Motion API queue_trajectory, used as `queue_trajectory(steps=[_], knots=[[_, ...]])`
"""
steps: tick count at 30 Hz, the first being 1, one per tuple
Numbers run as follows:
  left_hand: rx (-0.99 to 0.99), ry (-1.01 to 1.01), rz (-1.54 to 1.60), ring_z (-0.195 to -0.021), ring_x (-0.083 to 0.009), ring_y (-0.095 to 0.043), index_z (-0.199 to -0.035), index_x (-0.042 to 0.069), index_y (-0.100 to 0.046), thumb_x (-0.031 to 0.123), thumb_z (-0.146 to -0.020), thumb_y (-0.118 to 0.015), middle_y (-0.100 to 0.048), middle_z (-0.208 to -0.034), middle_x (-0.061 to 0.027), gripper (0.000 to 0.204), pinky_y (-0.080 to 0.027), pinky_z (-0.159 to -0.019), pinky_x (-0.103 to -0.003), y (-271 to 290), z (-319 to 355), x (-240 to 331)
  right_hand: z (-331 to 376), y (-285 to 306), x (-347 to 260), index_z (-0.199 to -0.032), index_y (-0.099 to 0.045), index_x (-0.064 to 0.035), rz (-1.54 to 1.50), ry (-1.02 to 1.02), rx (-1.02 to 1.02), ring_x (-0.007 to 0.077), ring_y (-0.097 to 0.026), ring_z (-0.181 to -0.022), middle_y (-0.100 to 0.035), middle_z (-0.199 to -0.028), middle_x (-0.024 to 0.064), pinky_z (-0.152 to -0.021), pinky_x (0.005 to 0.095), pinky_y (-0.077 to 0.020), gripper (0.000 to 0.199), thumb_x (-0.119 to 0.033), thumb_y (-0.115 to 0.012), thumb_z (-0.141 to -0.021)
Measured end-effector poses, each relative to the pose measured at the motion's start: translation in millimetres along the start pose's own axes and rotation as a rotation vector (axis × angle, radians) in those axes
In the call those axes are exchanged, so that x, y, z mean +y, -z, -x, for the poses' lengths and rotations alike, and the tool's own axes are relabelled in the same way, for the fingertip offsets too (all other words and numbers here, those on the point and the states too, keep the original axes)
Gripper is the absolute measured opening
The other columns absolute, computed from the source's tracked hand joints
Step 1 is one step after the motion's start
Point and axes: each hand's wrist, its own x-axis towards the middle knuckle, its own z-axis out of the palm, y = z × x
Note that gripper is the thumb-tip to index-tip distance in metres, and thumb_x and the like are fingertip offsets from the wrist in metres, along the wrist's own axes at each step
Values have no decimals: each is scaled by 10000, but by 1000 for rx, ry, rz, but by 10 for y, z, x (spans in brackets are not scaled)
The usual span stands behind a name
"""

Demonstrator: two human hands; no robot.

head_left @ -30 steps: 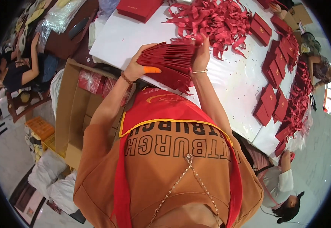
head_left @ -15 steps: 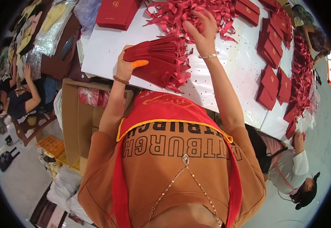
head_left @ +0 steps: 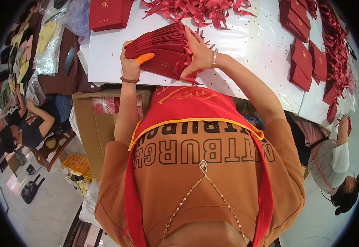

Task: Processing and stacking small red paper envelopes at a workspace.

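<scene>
Now, notes at the table edge.

Left hand [head_left: 130,62]: closed round the near-left end of a fanned stack of red envelopes [head_left: 159,46]; thumb in an orange finger cot [head_left: 145,58] pressed on the top face; bead bracelet at the wrist.
Right hand [head_left: 199,52]: palm and fingers flat against the stack's right end, closed onto it rather than open; ring or bangle at the wrist. Whether the fingertips pinch a single envelope cannot be told.
Stack: held between both hands, just above the white table [head_left: 245,45], at its near edge; leaves fanned, splaying away from the left grip.
Long axis: runs left to right, from one grip to the other, tilted slightly up toward the far side.
Key relation: stack lies directly between the two grips; left hand bears it from below and the side, right hand squares the opposite end. Both touch it; neither is nearer.
Beyond the grips: a heap of red ribbons [head_left: 200,9] on the table's far side, just past the stack.
Far left of the left grip: a red box [head_left: 107,14] on the table corner.
Far right of the right grip: rows of more red envelopes [head_left: 307,61] laid out, well apart.
Below the left grip: an open carton [head_left: 88,123] under the table edge.
Others: a person seated at left, another at lower right, both well apart from the hands.
</scene>
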Motion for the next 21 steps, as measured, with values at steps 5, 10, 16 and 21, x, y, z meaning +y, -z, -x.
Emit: queue_trajectory(steps=[5, 10, 16, 21], knots=[[-54, -10, -65, -906, -158, -557, -1026, -14, -453, -18, -586, -760, -574, -1005, -108, 537, -467, -823, -278, -15, 62, 47, -2, -160, 2, -1338, 78, -7, 325, -131, -66, 330, -366, -1171, -340, -1262, 231, -922, 478, -317, 1198, -314, -765, -545], [-123, -71, -99, -917, -160, -555, -1063, -13, -441, -21, -591, -756, -571, -1016, -106, 568, -466, -829, -281, 0, 55, 83, 31, -226, -129, -1339, -76, -46, 132, -283, 174, 350, -571, -788, -574, -884, 220, -653, 425, -464, 839, -211, -599, -704], [-254, 46, -80, -986, -159, -515, -1147, 14, -404, 0, -567, -774, -531, -1087, -88, 689, -426, -879, -286, 240, -11, 149, -73, -120, 23, -1197, -336, -108, 361, -318, 66, 365, -586, -660, -604, -694, 170, -582, 449, -456, 533, -244, -557, -731], [-512, 25, -563, -1099, -195, -438, -1256, 64, -332, 178, -532, -817, -447, -1202, -106, 879, -342, -953, -334, 238, -116, 674, -92, -129, 52, -1050, -432, -121, 348, -336, 87, 364, -588, -678, -607, -711, 175, -594, 446, -460, 395, -352, -548, -752]])
